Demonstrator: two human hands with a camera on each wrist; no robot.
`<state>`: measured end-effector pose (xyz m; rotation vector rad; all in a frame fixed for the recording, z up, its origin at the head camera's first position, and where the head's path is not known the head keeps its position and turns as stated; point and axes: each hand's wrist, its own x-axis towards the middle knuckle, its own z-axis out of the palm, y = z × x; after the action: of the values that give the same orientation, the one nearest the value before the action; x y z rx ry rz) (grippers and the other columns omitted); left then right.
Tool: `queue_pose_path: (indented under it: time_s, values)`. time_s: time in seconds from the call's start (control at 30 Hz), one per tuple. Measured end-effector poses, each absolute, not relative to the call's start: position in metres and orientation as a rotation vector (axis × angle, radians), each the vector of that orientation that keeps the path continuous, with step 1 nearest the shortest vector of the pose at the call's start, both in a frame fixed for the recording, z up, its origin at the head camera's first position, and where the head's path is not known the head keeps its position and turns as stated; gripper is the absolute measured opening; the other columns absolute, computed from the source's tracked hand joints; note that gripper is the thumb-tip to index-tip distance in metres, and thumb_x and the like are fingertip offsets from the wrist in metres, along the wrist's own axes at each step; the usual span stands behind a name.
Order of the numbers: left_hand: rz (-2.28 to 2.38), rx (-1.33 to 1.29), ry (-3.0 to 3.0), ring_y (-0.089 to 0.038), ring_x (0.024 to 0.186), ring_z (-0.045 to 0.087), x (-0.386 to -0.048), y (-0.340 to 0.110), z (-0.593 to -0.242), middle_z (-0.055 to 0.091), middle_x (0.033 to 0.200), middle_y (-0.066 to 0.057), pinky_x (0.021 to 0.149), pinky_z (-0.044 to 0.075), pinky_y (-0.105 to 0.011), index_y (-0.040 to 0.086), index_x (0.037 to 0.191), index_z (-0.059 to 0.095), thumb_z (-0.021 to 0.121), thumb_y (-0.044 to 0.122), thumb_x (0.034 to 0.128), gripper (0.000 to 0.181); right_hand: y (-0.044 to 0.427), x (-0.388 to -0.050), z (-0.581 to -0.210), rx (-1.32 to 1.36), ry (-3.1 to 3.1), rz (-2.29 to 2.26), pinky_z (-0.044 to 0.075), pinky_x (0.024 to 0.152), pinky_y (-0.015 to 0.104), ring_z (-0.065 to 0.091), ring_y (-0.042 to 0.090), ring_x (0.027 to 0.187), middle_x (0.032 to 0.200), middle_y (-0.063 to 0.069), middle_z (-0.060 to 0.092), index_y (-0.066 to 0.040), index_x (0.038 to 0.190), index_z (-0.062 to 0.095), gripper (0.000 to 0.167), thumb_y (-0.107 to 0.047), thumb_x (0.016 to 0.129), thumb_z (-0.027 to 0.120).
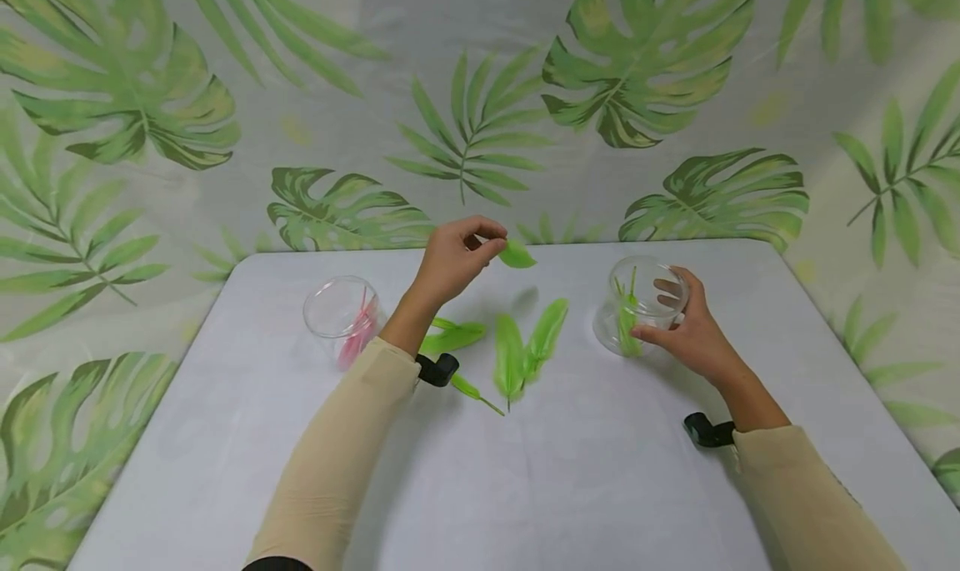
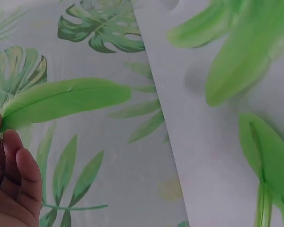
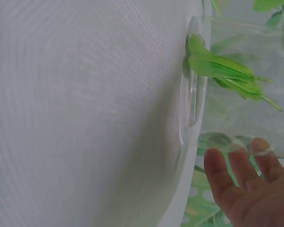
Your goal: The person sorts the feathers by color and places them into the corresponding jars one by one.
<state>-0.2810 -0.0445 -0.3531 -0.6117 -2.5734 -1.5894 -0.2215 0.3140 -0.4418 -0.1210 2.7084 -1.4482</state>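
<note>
My left hand (image 1: 459, 258) pinches a green feather (image 1: 517, 254) by its quill end, raised above the far part of the table. The same feather (image 2: 68, 98) points away from the fingertips in the left wrist view. At the right, my right hand (image 1: 693, 333) grips the side of a clear round container (image 1: 647, 283), its fingers behind and thumb in front. Green feathers (image 3: 222, 68) lean inside that container, quills toward the opening. Between the hands, several green feathers (image 1: 509, 358) lie on the white table (image 1: 480, 488), some partly hidden by my left wrist.
A second clear container (image 1: 337, 308) with pink feathers (image 1: 358, 338) stands on the table's left side, next to my left forearm. Behind the table hangs a leaf-patterned cloth (image 1: 510, 179).
</note>
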Motion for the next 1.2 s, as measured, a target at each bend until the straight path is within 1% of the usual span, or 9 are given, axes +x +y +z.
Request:
queue_pose_path:
  time_s: [0.13,0.3,0.37,0.53,0.6,0.73,0.87,1.07,1.2]
  values:
    - [-1.701,-0.599,-2.555,-0.025,0.084,0.067,-0.290,-0.033,-0.350,0.072,0.110,-0.007,0.073,0.056,-0.030,0.012,0.113,0.072,0.065,0.021,0.0962,0.020,0.315,-0.220,-0.441,-0.112,2.709,-1.453,0.035,0.105,0.066,0.027,0.047,0.146,0.163,0.023,0.020,-0.017,0.156,-0.013,0.119,-0.026,0.083,0.081]
    - [-1.944,-0.490,-2.487,-0.036,0.090,0.064,-0.295,-0.022,-0.345,0.070,0.108,-0.005,0.074,0.054,-0.028,0.011,0.115,0.071,0.065,0.020,0.0964,0.022,0.315,-0.219,-0.440,-0.118,2.706,-1.465,0.035,0.104,0.066,0.027,0.048,0.146,0.163,0.023,0.020,-0.017,0.156,-0.013,0.118,-0.026,0.084,0.080]
    - [-2.082,-0.445,-2.410,-0.032,0.084,0.064,-0.297,-0.016,-0.344,0.069,0.102,-0.002,0.074,0.054,-0.030,0.009,0.115,0.071,0.065,0.019,0.0961,0.022,0.315,-0.218,-0.440,-0.118,2.713,-1.464,0.035,0.104,0.066,0.027,0.048,0.146,0.162,0.024,0.021,-0.016,0.156,-0.012,0.117,-0.025,0.084,0.080]
    - [-2.342,-0.383,-2.203,-0.013,0.066,0.058,-0.298,0.002,-0.349,0.066,0.087,0.006,0.068,0.052,-0.027,0.003,0.114,0.069,0.066,0.014,0.0952,0.022,0.316,-0.217,-0.440,-0.115,2.716,-1.464,0.036,0.104,0.065,0.027,0.048,0.146,0.162,0.023,0.021,-0.016,0.156,-0.012,0.116,-0.026,0.085,0.079]
    - [-2.394,-0.378,-2.164,-0.013,0.064,0.057,-0.296,0.009,-0.352,0.065,0.084,0.007,0.065,0.050,-0.024,0.002,0.113,0.069,0.066,0.013,0.0951,0.021,0.316,-0.218,-0.440,-0.114,2.709,-1.467,0.035,0.104,0.065,0.027,0.047,0.146,0.162,0.023,0.021,-0.016,0.156,-0.012,0.117,-0.026,0.085,0.080]
    - [-2.471,-0.352,-2.139,-0.012,0.063,0.057,-0.290,0.022,-0.359,0.064,0.081,0.006,0.065,0.050,-0.025,0.004,0.111,0.069,0.065,0.013,0.0951,0.018,0.314,-0.218,-0.441,-0.113,2.704,-1.460,0.035,0.105,0.065,0.027,0.047,0.146,0.162,0.022,0.021,-0.017,0.156,-0.012,0.117,-0.027,0.085,0.080]
    - [-2.537,-0.330,-2.112,-0.010,0.063,0.057,-0.286,0.030,-0.364,0.064,0.081,0.005,0.066,0.051,-0.025,0.002,0.114,0.068,0.066,0.013,0.0953,0.022,0.312,-0.219,-0.442,-0.122,2.715,-1.448,0.036,0.105,0.064,0.028,0.047,0.146,0.162,0.023,0.022,-0.017,0.156,-0.012,0.116,-0.027,0.085,0.079]
    - [-2.549,-0.325,-2.051,-0.009,0.061,0.056,-0.282,0.035,-0.361,0.064,0.083,0.002,0.066,0.050,-0.024,0.002,0.115,0.068,0.066,0.012,0.0952,0.022,0.310,-0.220,-0.441,-0.107,2.709,-1.434,0.036,0.106,0.064,0.027,0.046,0.146,0.162,0.022,0.022,-0.020,0.156,-0.012,0.118,-0.030,0.084,0.080]
    - [-2.522,-0.365,-2.069,-0.011,0.061,0.054,-0.278,0.043,-0.358,0.063,0.081,0.005,0.064,0.049,-0.024,0.003,0.112,0.069,0.066,0.012,0.0950,0.020,0.312,-0.220,-0.442,-0.101,2.706,-1.436,0.036,0.106,0.064,0.027,0.046,0.147,0.163,0.022,0.021,-0.021,0.156,-0.013,0.118,-0.028,0.084,0.080]
